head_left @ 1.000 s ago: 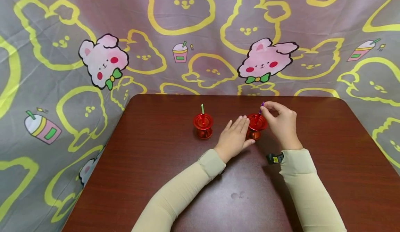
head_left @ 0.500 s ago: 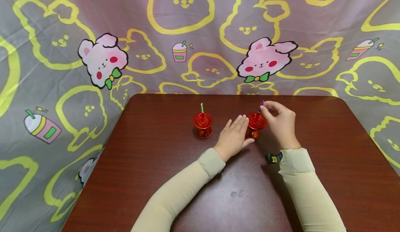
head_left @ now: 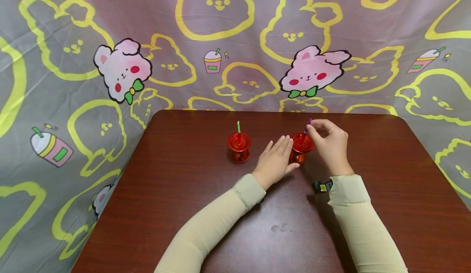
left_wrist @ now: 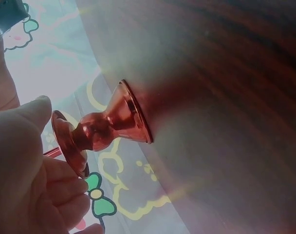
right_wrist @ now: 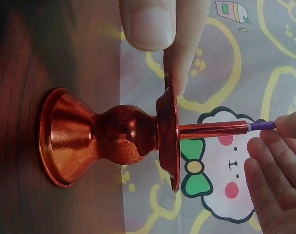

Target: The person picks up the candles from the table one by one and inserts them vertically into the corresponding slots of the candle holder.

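Two shiny red candle holders stand upright on the table. The right-hand holder [head_left: 299, 158] has a purple candle [right_wrist: 261, 126] at the top of its central tube. My right hand [head_left: 333, 146] pinches that candle between thumb and fingertips, above the dish. Beside the same holder, my left hand [head_left: 274, 158] has its fingers straight, with the tips at the dish rim and the thumb spread near the base. The right wrist view shows the candle's lower end right at the tube's mouth. The left-hand holder [head_left: 240, 157] carries a green candle [head_left: 238, 126], untouched by either hand.
The brown wooden table [head_left: 165, 207] runs back to a grey curtain [head_left: 250, 48] printed with yellow outlines and pink rabbits. A small black device [head_left: 321, 186] sits at the right wrist. A faint smudge [head_left: 281, 228] marks the tabletop between the forearms.
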`<state>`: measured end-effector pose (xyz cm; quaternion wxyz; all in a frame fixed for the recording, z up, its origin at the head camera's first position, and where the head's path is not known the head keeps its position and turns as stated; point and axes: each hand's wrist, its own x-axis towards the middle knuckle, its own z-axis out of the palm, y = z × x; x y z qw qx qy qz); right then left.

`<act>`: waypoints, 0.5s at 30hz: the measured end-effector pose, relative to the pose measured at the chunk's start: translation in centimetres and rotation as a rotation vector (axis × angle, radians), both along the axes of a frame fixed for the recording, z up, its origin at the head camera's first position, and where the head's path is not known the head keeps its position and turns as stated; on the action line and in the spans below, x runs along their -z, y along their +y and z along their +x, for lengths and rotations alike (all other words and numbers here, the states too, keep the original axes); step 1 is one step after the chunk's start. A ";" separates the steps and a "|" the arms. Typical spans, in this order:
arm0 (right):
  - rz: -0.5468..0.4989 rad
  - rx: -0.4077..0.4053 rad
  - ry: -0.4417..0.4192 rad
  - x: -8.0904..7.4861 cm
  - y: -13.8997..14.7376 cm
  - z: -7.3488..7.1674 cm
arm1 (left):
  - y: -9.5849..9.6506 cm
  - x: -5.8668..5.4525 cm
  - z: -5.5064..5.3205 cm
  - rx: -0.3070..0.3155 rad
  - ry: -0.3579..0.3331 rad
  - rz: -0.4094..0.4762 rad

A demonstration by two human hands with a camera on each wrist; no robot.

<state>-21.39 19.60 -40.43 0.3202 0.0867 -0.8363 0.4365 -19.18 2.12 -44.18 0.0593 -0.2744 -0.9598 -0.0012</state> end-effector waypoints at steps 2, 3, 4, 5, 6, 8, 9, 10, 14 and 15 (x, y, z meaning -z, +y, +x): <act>-0.003 0.002 -0.007 0.0 0.1 0.0 | 0.1 0.1 -0.1 0.000 -0.005 -0.001; -0.005 0.004 -0.010 0.0 0.1 0.0 | 0.1 0.0 -0.1 -0.002 -0.007 -0.001; -0.007 0.005 -0.014 0.0 0.1 0.0 | 0.1 0.0 -0.1 -0.003 -0.010 -0.002; -0.008 0.007 -0.017 0.0 0.2 0.0 | 0.1 0.0 -0.1 -0.004 -0.012 -0.002; -0.011 0.008 -0.020 0.0 0.2 0.0 | 0.2 0.0 -0.1 -0.006 -0.014 -0.002; -0.014 0.010 -0.022 0.0 0.3 0.0 | 0.2 0.0 -0.1 -0.009 -0.019 -0.003; -0.016 0.012 -0.023 0.0 0.3 0.0 | 0.2 -0.1 -0.1 -0.009 -0.021 -0.004; -0.018 0.012 -0.024 0.1 0.3 0.0 | 0.1 -0.1 -0.1 -0.008 -0.023 -0.006; -0.024 0.011 -0.021 0.2 0.5 0.1 | 0.1 0.0 -0.1 -0.009 -0.037 -0.010; -0.028 0.010 -0.021 0.3 0.5 0.2 | 0.0 0.0 -0.1 -0.010 -0.043 -0.010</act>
